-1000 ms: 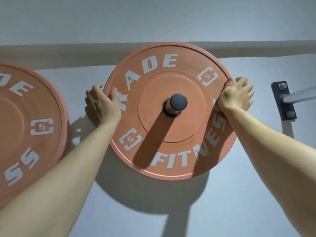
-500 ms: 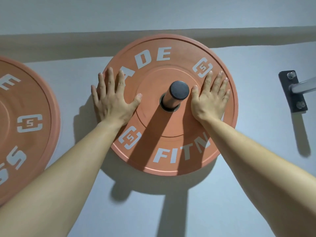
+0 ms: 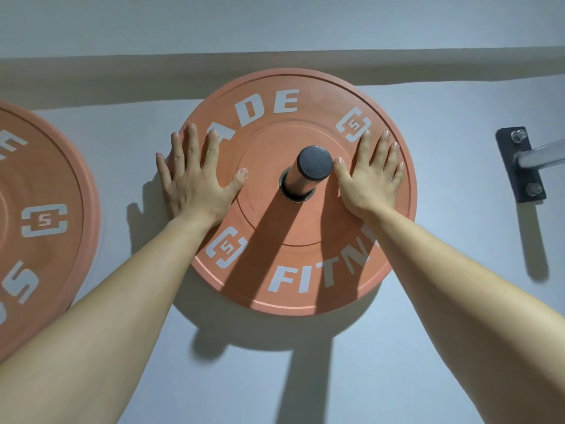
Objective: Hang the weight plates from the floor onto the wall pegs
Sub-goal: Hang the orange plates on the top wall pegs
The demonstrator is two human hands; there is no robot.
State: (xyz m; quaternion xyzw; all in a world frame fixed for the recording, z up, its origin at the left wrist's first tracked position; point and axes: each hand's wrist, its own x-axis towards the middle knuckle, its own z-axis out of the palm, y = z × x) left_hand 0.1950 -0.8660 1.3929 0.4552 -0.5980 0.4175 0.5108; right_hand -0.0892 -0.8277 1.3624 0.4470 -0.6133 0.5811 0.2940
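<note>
Hands unmoved, left hand [image 3: 195, 182], right hand [image 3: 371, 175] flat on plate [image 3: 293, 246]

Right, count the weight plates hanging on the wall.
2. One plate hangs on the middle peg with both hands flat on it. The other plate is at the left edge, partly cut off. More may hang out of view.
</note>
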